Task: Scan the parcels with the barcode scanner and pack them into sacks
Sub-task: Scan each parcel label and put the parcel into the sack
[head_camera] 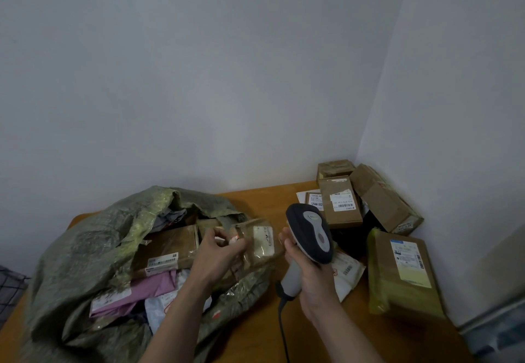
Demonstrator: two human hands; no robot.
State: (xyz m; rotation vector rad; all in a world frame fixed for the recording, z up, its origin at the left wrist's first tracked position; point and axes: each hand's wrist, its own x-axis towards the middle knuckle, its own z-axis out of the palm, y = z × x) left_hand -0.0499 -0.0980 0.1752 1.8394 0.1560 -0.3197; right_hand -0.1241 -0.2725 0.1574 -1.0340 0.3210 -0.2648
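Left hand (220, 252) is pinching the small taped parcel (258, 242) by its left end, over the sack (85, 249) mouth, at nine o'clock from the scanner (311, 232). Right hand (309, 274) is wrapping the scanner's handle. The parcel's looking light, stiff and tape-slick, so I'd be holding it by the edges.

The left grip (218, 252) holds a small brown parcel (257, 242) at the open mouth of the green sack (85, 249). The sack lies on the left side of the bench (255, 200). Inside it are a brown box (170, 246) and a pink bag (136, 291). The right grip (309, 274) holds the scanner (311, 235) just beside the parcel. More boxes (341, 203) sit in the far right corner. A big box (403, 271) lies by the right edge.
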